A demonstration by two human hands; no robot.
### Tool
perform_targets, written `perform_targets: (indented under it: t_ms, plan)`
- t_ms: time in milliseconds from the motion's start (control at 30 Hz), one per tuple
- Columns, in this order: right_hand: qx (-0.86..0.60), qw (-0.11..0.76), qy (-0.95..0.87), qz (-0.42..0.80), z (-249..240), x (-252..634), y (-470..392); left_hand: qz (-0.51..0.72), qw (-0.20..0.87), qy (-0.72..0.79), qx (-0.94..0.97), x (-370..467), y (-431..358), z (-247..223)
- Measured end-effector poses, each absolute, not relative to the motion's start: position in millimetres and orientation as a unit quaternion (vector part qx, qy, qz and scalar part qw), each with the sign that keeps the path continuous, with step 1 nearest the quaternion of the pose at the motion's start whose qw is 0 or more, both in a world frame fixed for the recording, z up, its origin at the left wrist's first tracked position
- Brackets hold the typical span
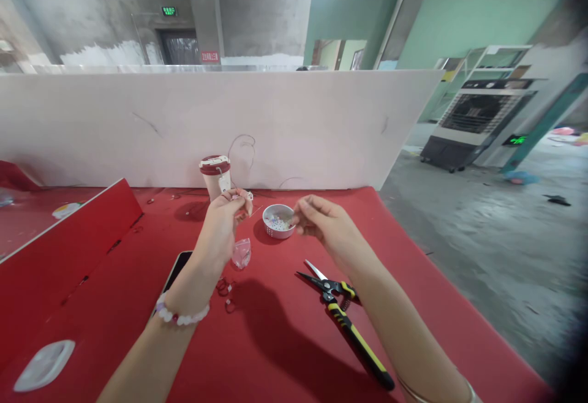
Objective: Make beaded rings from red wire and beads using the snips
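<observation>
My left hand (224, 222) is raised over the red table with its fingers closed in a pinch. What sits between them is too small to name, and a thin line sticks out to its right. A round white bowl (279, 231) of small beads stands between my hands. Close to the bowl's right rim, my right hand (319, 218) has its thumb and fingers pressed together, slightly blurred; anything in them is hidden. Below my left hand lies a small pink plastic bag (241, 253). Pruning shears (342, 311) with yellow and black handles lie open-bladed near my right forearm.
A cup with a dark red lid (215, 173) stands behind my left hand. A phone (177, 274) lies partly under my left forearm. Small dark rings (224, 286) and a white lid (45, 365) are on the table (275, 360). A white partition (298, 127) closes the back.
</observation>
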State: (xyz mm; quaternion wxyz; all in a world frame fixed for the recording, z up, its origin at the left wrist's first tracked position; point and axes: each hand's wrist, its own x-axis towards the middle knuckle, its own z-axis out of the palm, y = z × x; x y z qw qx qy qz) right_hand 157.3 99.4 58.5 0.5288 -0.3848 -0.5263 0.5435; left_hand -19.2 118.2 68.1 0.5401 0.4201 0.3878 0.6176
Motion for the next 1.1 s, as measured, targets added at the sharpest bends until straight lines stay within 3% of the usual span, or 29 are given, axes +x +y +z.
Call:
perform_targets:
  t_ms: [167, 300, 500, 667, 1100]
  plan:
    - [-0.337, 0.687, -0.426, 0.482, 63, 170, 103, 0.585, 0.536, 0.395, 0.464, -14, 113, 71]
    - [-0.291, 0.740, -0.375, 0.477, 63, 177, 109, 0.536, 0.538, 0.421, 0.497, -11, 108, 72]
    - [-0.273, 0.754, -0.359, 0.477, 60, 181, 114, 0.385, 0.633, 0.375, 0.557, -14, 103, 71]
    - [-0.256, 0.767, -0.354, 0.470, 60, 179, 115, 0.308, 0.652, 0.367, 0.588, -14, 104, 67]
    - [-0.294, 0.737, -0.400, 0.458, 62, 171, 110, 0.247, 0.691, 0.346, 0.585, -11, 100, 70]
